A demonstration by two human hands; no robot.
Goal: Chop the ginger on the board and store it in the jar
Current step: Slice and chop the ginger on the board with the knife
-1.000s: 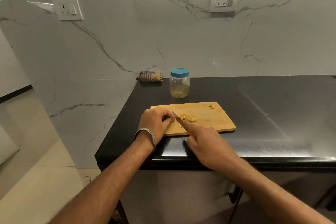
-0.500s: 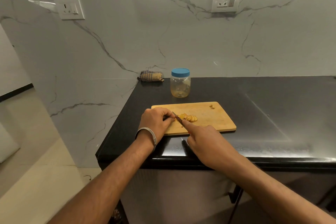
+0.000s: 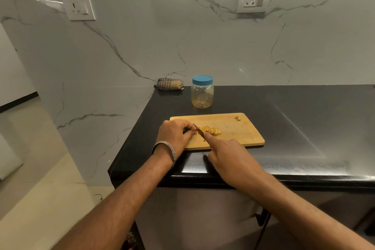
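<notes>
Open board (image 3: 239, 134) is left right of the right hand (image 3: 233, 160), broken only by a small scrap (image 3: 237, 118) at its far corner. Beyond both hands the way is blocked by the jar (image 3: 202, 92); a folded cloth (image 3: 169, 84) sits beyond the left hand (image 3: 174, 135).

One head-worn camera – wide-angle, looking forward and down from above the table (image 3: 304, 119) edge – both forearms reach in from below

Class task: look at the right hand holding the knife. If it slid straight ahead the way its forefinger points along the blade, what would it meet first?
Most likely the left hand: the right hand aims the knife up-left at its fingertips, which pinch the uncut ginger. Depth is unclear.
</notes>
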